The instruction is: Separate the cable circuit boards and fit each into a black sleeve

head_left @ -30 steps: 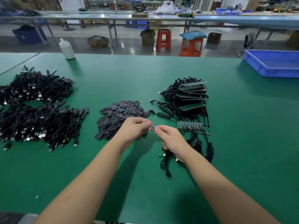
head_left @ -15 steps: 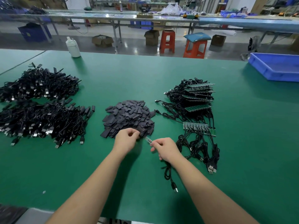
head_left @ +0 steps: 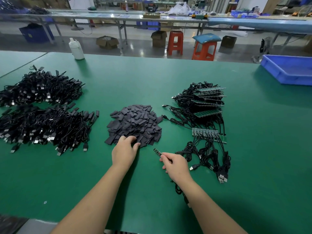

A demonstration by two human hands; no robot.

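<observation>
A heap of flat black sleeves (head_left: 135,124) lies in the middle of the green table (head_left: 168,78). My left hand (head_left: 124,152) reaches into the heap's near edge, fingers curled among the sleeves; whether it grips one I cannot tell. My right hand (head_left: 175,165) pinches a single small circuit board (head_left: 157,152) that points up and left; its black cable (head_left: 181,193) trails under my wrist. To the right lies a joined strip of boards (head_left: 208,134) with cables, and behind it a stack of board strips (head_left: 205,102).
Two big piles of black cables (head_left: 43,125) fill the table's left side. A white bottle (head_left: 76,48) stands at the far edge. A blue tray (head_left: 290,69) sits at the far right. Stools and benches stand beyond the table.
My hands have come apart. The left hand moved from the board to the sleeve heap; the right hand keeps the separated board and has dropped slightly toward me.
</observation>
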